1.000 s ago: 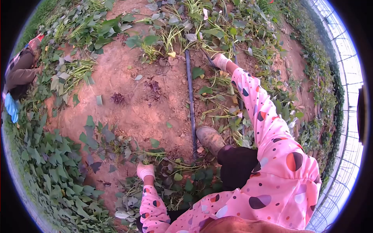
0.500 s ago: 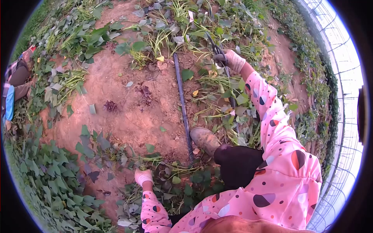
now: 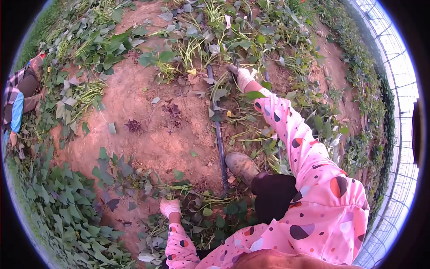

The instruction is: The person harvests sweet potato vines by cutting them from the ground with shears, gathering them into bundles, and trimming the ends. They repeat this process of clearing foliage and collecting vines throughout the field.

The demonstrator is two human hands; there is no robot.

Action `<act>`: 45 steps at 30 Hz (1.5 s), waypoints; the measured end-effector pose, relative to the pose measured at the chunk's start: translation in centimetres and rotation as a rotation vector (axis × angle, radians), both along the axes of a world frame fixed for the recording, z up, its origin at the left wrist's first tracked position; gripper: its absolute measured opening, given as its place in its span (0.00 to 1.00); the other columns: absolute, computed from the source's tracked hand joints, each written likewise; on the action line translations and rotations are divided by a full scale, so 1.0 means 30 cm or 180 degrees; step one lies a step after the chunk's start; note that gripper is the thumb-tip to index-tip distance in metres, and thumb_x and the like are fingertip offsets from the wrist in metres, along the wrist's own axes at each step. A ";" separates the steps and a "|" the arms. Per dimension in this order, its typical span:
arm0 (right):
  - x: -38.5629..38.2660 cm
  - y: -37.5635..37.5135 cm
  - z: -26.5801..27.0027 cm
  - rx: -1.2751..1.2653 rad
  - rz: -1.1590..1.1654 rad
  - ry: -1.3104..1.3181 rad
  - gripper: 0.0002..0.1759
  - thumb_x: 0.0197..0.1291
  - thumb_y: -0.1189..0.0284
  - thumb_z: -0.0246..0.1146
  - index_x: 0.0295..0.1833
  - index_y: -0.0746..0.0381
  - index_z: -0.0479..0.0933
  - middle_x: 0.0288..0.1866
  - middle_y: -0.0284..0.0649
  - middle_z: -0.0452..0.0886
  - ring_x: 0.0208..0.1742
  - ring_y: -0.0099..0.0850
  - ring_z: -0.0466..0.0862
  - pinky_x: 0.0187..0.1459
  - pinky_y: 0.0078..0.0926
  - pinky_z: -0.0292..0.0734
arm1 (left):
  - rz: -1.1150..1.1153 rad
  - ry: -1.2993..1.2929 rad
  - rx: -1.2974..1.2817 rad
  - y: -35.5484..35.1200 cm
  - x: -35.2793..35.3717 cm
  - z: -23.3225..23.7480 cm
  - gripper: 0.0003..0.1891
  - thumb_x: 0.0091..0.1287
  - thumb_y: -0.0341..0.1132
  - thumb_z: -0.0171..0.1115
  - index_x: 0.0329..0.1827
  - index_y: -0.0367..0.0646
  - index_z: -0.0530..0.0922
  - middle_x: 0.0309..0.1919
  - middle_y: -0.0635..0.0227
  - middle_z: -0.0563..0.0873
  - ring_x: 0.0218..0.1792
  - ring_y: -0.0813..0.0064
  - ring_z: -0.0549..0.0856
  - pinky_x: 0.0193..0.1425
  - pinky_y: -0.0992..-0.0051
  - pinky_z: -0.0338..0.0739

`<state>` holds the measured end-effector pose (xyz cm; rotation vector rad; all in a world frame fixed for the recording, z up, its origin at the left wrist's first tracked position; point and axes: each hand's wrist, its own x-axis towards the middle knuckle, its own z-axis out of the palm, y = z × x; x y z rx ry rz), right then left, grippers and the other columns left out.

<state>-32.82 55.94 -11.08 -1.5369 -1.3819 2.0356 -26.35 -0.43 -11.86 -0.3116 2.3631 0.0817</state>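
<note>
Low on the soil, my left hand (image 3: 170,207), in a pale glove, is closed round the base of some green vine stems (image 3: 179,188) that spread to the right. My right hand (image 3: 242,77), gloved with dark fingers, is closed near the upper end of a black hose (image 3: 219,139). Something dark shows at its fingers, too unclear to name. Leafy vines (image 3: 219,93) hang or lie just below and left of this hand.
A brown shoe (image 3: 242,167) stands right of the hose. Dense leaves (image 3: 62,201) cover the lower left. Another person's blue sleeve (image 3: 17,112) and hand show at the far left. Purple plants (image 3: 171,113) dot the reddish soil. A pale netted wall (image 3: 403,134) borders the right.
My right hand has moved left and slightly down, toward the black hose, and leafy vines now show beside it. My left hand stays at the same stems. The view has shifted slightly.
</note>
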 end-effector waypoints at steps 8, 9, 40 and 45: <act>-0.266 -0.020 -0.128 0.0374 -0.0784 -0.1302 0.29 0.48 0.55 0.67 0.50 0.65 0.78 0.43 0.45 0.83 0.40 0.37 0.82 0.45 0.31 0.75 | -0.0098 0.0166 0.0216 -0.013 0.006 0.003 0.24 0.48 0.35 0.66 0.49 0.33 0.75 0.42 0.47 0.83 0.46 0.52 0.82 0.52 0.67 0.76; -0.282 -0.013 -0.147 0.0374 -0.0791 -0.1315 0.29 0.48 0.55 0.67 0.50 0.65 0.78 0.43 0.45 0.83 0.40 0.37 0.82 0.45 0.31 0.75 | -0.0106 0.0153 0.0217 -0.021 0.006 -0.004 0.24 0.48 0.35 0.66 0.49 0.33 0.75 0.42 0.47 0.83 0.46 0.52 0.82 0.52 0.67 0.76; -0.144 -0.595 0.471 0.2665 0.3961 0.0785 0.13 0.51 0.60 0.64 0.29 0.59 0.77 0.22 0.47 0.77 0.25 0.45 0.80 0.28 0.39 0.73 | 0.1214 0.0355 0.1896 -0.219 -0.067 -0.122 0.20 0.48 0.29 0.68 0.46 0.35 0.79 0.43 0.60 0.85 0.38 0.67 0.84 0.49 0.69 0.78; -0.119 -0.797 0.391 0.1832 0.4534 0.1048 0.16 0.54 0.57 0.60 0.36 0.60 0.77 0.24 0.48 0.79 0.29 0.47 0.82 0.32 0.40 0.76 | 0.1609 0.1253 0.3392 0.193 -0.239 0.373 0.26 0.48 0.24 0.70 0.53 0.37 0.75 0.45 0.65 0.82 0.42 0.70 0.81 0.48 0.72 0.78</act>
